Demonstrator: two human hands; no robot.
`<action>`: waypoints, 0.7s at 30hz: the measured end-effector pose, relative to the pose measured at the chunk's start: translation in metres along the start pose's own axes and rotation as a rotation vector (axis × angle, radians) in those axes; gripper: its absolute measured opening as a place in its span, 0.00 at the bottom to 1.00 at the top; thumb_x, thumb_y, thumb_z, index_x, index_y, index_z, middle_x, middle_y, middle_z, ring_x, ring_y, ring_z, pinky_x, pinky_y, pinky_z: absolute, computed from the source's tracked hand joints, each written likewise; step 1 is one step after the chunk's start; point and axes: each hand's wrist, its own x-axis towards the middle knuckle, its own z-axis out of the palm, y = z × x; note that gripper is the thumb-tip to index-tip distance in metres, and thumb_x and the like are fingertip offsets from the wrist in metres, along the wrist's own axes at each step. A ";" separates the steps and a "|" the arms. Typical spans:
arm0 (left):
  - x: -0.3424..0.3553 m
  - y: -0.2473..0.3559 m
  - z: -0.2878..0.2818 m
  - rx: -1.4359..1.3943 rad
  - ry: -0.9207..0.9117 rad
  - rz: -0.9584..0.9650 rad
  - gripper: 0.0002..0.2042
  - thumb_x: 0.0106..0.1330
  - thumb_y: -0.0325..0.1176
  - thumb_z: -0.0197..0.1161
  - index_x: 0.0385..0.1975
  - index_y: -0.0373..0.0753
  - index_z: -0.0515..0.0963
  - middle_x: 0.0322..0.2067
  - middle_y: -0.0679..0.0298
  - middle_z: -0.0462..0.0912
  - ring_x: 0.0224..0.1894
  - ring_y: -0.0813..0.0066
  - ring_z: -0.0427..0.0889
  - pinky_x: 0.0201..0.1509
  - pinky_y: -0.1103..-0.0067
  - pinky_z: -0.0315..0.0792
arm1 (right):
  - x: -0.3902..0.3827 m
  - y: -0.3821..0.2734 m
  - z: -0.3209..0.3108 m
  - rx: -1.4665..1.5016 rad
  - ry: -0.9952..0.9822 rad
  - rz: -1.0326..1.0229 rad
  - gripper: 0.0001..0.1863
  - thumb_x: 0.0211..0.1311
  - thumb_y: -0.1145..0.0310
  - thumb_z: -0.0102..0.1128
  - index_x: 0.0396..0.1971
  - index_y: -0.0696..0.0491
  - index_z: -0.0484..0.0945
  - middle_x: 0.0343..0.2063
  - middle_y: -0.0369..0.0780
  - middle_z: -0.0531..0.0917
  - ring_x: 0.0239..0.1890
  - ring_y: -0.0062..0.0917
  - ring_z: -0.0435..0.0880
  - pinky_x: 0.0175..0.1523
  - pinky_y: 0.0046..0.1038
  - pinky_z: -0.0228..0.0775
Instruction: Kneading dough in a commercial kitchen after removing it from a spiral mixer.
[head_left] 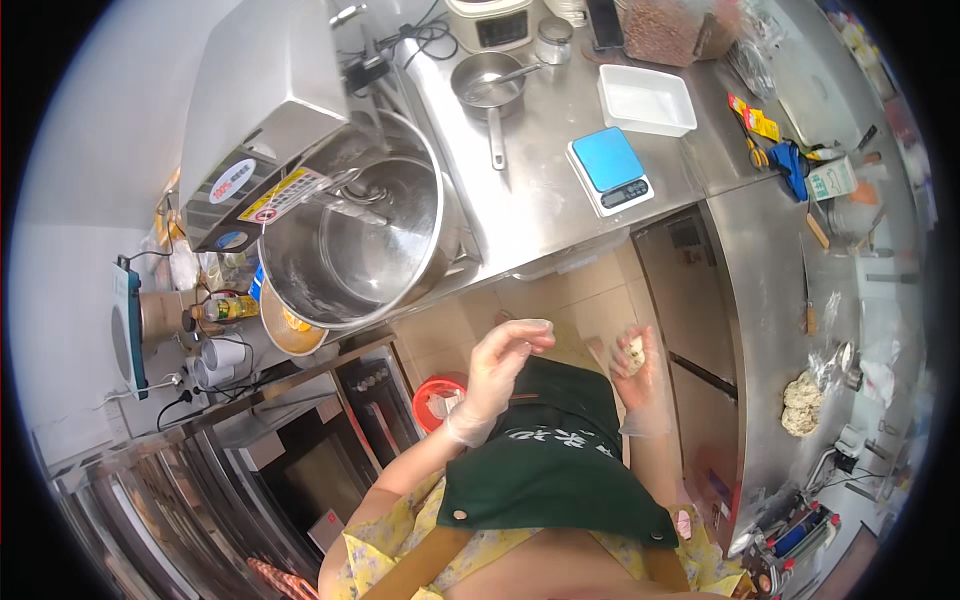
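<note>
Both hands wear clear plastic gloves and are held in front of the dark green apron [530, 480]. My left hand [500, 365] is raised near the middle, its fingers loosely curved and apart, with nothing visible in them. At the right, my right hand [635, 375] grips a small piece of pale, speckled dough [634, 350]. A larger lump of similar dough [802, 405] lies on the steel counter [780, 300] at the right. Ahead of my hands, a white scale [605, 170] with a blue top stands on the worktop, right of a large steel mixer bowl [350, 290].
A white plastic tub [646, 100] and a steel saucepan [487, 85] are on the back counter. The mixer housing [250, 120] overhangs the bowl. A red bucket [432, 395] stands low at the left, beside oven doors [290, 480]. Scissors [755, 155] and packets clutter the right side.
</note>
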 end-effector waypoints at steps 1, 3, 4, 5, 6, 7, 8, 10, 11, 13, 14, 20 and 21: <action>-0.002 -0.010 0.011 0.004 -0.030 -0.029 0.12 0.68 0.21 0.52 0.47 0.30 0.78 0.45 0.57 0.82 0.46 0.69 0.83 0.52 0.74 0.74 | -0.009 -0.008 -0.015 0.039 -0.017 0.011 0.19 0.74 0.50 0.48 0.35 0.50 0.75 0.28 0.36 0.75 0.21 0.16 0.65 0.22 0.16 0.56; -0.006 -0.033 0.036 0.008 -0.103 -0.058 0.13 0.68 0.21 0.51 0.49 0.31 0.77 0.47 0.58 0.81 0.48 0.70 0.82 0.54 0.75 0.74 | -0.031 -0.027 -0.042 0.033 -0.029 -0.030 0.19 0.74 0.50 0.47 0.33 0.50 0.75 0.26 0.35 0.74 0.20 0.16 0.64 0.22 0.16 0.55; -0.008 -0.043 0.053 -0.003 -0.184 -0.097 0.14 0.68 0.20 0.50 0.51 0.31 0.77 0.49 0.58 0.81 0.49 0.71 0.81 0.55 0.75 0.73 | -0.044 -0.037 -0.057 0.019 -0.025 -0.080 0.19 0.75 0.50 0.47 0.30 0.49 0.74 0.25 0.33 0.74 0.19 0.15 0.64 0.21 0.16 0.55; -0.009 -0.050 0.072 0.029 -0.227 -0.118 0.14 0.69 0.22 0.51 0.51 0.31 0.77 0.46 0.59 0.82 0.48 0.73 0.80 0.55 0.76 0.72 | -0.058 -0.042 -0.077 0.035 -0.011 -0.111 0.19 0.75 0.50 0.47 0.30 0.49 0.74 0.25 0.33 0.74 0.19 0.15 0.64 0.21 0.16 0.55; -0.013 -0.055 0.091 0.028 -0.270 -0.135 0.14 0.69 0.22 0.51 0.51 0.31 0.77 0.46 0.59 0.82 0.48 0.73 0.80 0.55 0.76 0.72 | -0.071 -0.046 -0.101 0.028 -0.014 -0.156 0.19 0.75 0.50 0.47 0.30 0.50 0.74 0.25 0.33 0.74 0.19 0.15 0.65 0.21 0.16 0.55; -0.014 -0.060 0.113 0.038 -0.262 -0.174 0.13 0.68 0.24 0.53 0.49 0.31 0.77 0.43 0.58 0.83 0.46 0.72 0.81 0.54 0.76 0.73 | -0.092 -0.055 -0.121 0.024 0.007 -0.230 0.19 0.75 0.50 0.46 0.30 0.50 0.73 0.25 0.33 0.74 0.19 0.14 0.66 0.21 0.16 0.56; -0.017 -0.066 0.133 0.062 -0.232 -0.192 0.12 0.68 0.25 0.55 0.48 0.31 0.78 0.40 0.57 0.83 0.44 0.72 0.81 0.54 0.75 0.73 | -0.103 -0.060 -0.128 0.040 0.025 -0.279 0.19 0.75 0.50 0.46 0.30 0.50 0.73 0.25 0.33 0.74 0.19 0.14 0.66 0.21 0.16 0.56; -0.019 -0.086 0.175 0.114 -0.250 -0.234 0.12 0.65 0.23 0.54 0.46 0.30 0.78 0.37 0.57 0.84 0.41 0.72 0.81 0.52 0.76 0.73 | -0.126 -0.063 -0.130 -0.098 0.314 -0.476 0.20 0.75 0.49 0.46 0.35 0.51 0.75 0.25 0.33 0.74 0.21 0.15 0.68 0.24 0.18 0.60; -0.021 -0.097 0.192 0.138 -0.254 -0.263 0.11 0.66 0.24 0.55 0.45 0.30 0.78 0.36 0.57 0.84 0.40 0.72 0.81 0.52 0.76 0.74 | -0.138 -0.072 -0.139 -0.073 0.381 -0.552 0.20 0.75 0.49 0.46 0.35 0.51 0.75 0.25 0.33 0.74 0.21 0.15 0.68 0.24 0.18 0.60; -0.030 -0.118 0.228 0.115 -0.305 -0.323 0.11 0.67 0.23 0.56 0.47 0.31 0.77 0.37 0.58 0.85 0.41 0.73 0.81 0.52 0.76 0.74 | -0.154 -0.090 -0.167 -0.017 0.476 -0.487 0.16 0.73 0.55 0.51 0.42 0.54 0.74 0.28 0.33 0.76 0.26 0.17 0.72 0.32 0.21 0.65; -0.033 -0.127 0.245 0.076 -0.353 -0.366 0.11 0.67 0.22 0.55 0.47 0.31 0.77 0.37 0.58 0.84 0.41 0.73 0.82 0.52 0.77 0.74 | -0.159 -0.101 -0.185 0.015 0.509 -0.445 0.15 0.72 0.58 0.53 0.46 0.55 0.74 0.30 0.34 0.77 0.29 0.19 0.74 0.36 0.23 0.67; -0.043 -0.180 0.334 0.136 -0.710 -0.459 0.10 0.67 0.22 0.53 0.45 0.31 0.78 0.38 0.59 0.85 0.42 0.72 0.82 0.52 0.77 0.74 | -0.217 -0.210 -0.285 -0.492 0.985 -0.850 0.24 0.66 0.76 0.57 0.61 0.60 0.66 0.52 0.41 0.78 0.54 0.23 0.77 0.60 0.25 0.67; -0.041 -0.184 0.346 0.179 -0.732 -0.481 0.10 0.67 0.21 0.53 0.44 0.31 0.79 0.38 0.59 0.85 0.42 0.72 0.82 0.51 0.77 0.74 | -0.228 -0.240 -0.278 -0.564 1.059 -1.014 0.24 0.67 0.78 0.55 0.62 0.61 0.65 0.54 0.42 0.77 0.55 0.23 0.76 0.61 0.25 0.67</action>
